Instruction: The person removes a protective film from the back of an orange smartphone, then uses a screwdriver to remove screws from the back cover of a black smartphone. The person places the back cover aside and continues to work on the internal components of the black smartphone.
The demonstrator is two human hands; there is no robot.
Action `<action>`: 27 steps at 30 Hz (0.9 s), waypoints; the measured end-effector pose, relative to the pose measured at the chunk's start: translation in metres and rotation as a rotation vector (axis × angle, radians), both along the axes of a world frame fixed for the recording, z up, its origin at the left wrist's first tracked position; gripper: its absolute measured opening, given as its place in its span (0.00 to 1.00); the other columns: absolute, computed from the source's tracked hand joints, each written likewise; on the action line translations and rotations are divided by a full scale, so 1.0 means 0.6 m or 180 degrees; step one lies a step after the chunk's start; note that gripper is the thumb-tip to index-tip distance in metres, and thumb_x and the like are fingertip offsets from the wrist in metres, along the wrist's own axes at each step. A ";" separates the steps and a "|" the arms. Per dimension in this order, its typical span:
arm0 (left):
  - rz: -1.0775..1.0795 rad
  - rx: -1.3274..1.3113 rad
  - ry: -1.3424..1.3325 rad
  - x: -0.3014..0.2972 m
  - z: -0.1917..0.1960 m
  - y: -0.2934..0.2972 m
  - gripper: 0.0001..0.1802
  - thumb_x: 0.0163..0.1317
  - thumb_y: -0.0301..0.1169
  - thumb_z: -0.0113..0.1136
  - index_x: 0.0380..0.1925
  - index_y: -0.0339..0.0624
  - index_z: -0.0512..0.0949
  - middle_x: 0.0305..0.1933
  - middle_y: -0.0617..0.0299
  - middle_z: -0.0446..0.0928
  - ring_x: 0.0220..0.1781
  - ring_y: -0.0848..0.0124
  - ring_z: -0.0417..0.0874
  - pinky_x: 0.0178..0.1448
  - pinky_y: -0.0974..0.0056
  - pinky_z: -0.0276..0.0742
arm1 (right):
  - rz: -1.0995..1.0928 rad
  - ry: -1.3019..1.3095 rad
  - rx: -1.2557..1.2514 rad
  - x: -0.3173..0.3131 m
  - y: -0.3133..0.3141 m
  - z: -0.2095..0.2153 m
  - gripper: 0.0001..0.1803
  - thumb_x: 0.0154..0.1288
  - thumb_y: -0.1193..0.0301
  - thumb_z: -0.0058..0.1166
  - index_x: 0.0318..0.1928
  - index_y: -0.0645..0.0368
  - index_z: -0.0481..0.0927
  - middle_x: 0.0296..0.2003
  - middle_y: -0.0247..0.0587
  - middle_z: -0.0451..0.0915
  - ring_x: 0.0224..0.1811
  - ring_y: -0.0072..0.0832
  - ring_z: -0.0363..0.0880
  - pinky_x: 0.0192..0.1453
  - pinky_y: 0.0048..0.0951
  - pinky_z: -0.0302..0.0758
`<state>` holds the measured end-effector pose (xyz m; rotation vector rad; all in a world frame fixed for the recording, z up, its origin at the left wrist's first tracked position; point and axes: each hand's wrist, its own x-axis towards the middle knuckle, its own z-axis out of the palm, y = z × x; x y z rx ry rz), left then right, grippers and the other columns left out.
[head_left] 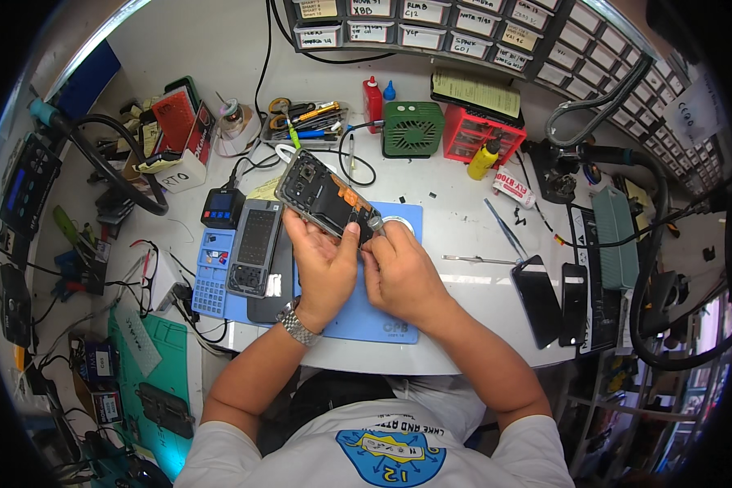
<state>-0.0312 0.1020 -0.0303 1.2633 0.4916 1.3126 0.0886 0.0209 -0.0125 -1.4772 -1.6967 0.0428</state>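
Observation:
An opened smartphone (324, 198) is held tilted above the blue work mat, its dark inside and an orange flex cable (350, 195) facing up. My left hand (325, 259), with a metal watch on the wrist, grips the phone's near side, thumb along its lower edge. At the phone's lower right end, my right hand (403, 264) is closed with its fingers around a small silver round-topped tool (375, 223). The tool's lower part is hidden by the fingers. Below the hands lies the blue mat (370, 321).
Left of the mat are a grey frame-like station (254, 244) and a blue parts tray (211, 281). Tweezers (506, 232), a thin metal spudger (480, 259) and two dark phone screens (537, 301) lie to the right. A green fan box (413, 130) and red drawers (480, 134) stand behind.

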 end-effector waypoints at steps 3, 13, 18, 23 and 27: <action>-0.0083 0.0107 0.0081 -0.002 -0.005 -0.003 0.43 0.72 0.10 0.60 0.79 0.38 0.49 0.71 0.47 0.70 0.71 0.65 0.78 0.76 0.59 0.77 | -0.0105 -0.0213 -0.0087 -0.007 -0.001 0.001 0.07 0.63 0.81 0.64 0.40 0.68 0.79 0.41 0.56 0.75 0.44 0.54 0.79 0.45 0.50 0.82; -0.0192 0.0081 0.0060 0.004 0.007 -0.012 0.39 0.74 0.11 0.58 0.77 0.37 0.48 0.69 0.46 0.71 0.70 0.65 0.78 0.74 0.58 0.79 | -0.0244 -0.0269 -0.0090 -0.002 0.009 -0.010 0.09 0.64 0.78 0.62 0.40 0.68 0.75 0.41 0.57 0.73 0.44 0.55 0.78 0.45 0.52 0.82; -0.0237 0.0000 0.0046 0.001 0.003 -0.006 0.42 0.73 0.11 0.58 0.79 0.37 0.47 0.70 0.47 0.70 0.70 0.65 0.78 0.75 0.58 0.78 | -0.0282 -0.0166 -0.0018 0.002 0.012 -0.017 0.10 0.63 0.79 0.62 0.41 0.67 0.75 0.41 0.57 0.73 0.41 0.55 0.77 0.45 0.53 0.80; -0.0174 -0.0023 0.0010 -0.006 0.001 0.003 0.43 0.73 0.11 0.59 0.80 0.38 0.47 0.70 0.47 0.70 0.70 0.65 0.78 0.74 0.58 0.79 | -0.0252 0.0260 -0.0308 0.025 0.003 0.003 0.11 0.58 0.80 0.66 0.40 0.70 0.79 0.41 0.57 0.76 0.42 0.54 0.81 0.47 0.50 0.83; -0.0154 -0.0030 -0.0029 -0.001 0.003 -0.003 0.42 0.72 0.10 0.60 0.79 0.40 0.49 0.70 0.47 0.70 0.69 0.66 0.78 0.73 0.60 0.80 | -0.0008 0.0338 0.0107 0.018 -0.001 -0.003 0.09 0.57 0.81 0.67 0.38 0.69 0.82 0.39 0.54 0.78 0.40 0.52 0.82 0.47 0.48 0.84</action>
